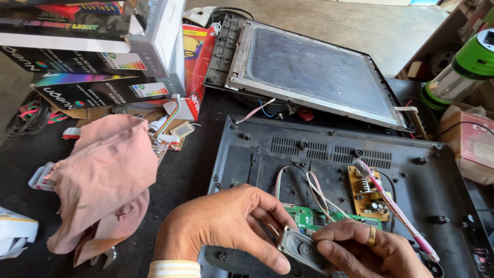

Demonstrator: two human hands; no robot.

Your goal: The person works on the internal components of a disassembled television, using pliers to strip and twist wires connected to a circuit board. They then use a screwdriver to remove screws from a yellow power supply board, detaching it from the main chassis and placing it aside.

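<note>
My left hand [226, 226] and my right hand [365, 252] meet low in the head view over an open black plastic back cover [257, 159]. Both grip a small dark oval speaker [301, 250]; left thumb and fingers pinch its left end, right fingers hold its right side. A pink-and-white pen-like tool [396, 208] lies slanted across my right hand, which wears a gold ring. Just behind the speaker sit a green circuit board [314, 217] and a yellow-brown board [366, 191], joined by thin wires [314, 185].
A bare display panel in a metal frame [314, 67] leans behind the cover. A pink cloth [105, 180] lies at left, stacked cartons [98, 56] behind it. A green-and-silver lantern [463, 69] and a box [471, 146] stand at right.
</note>
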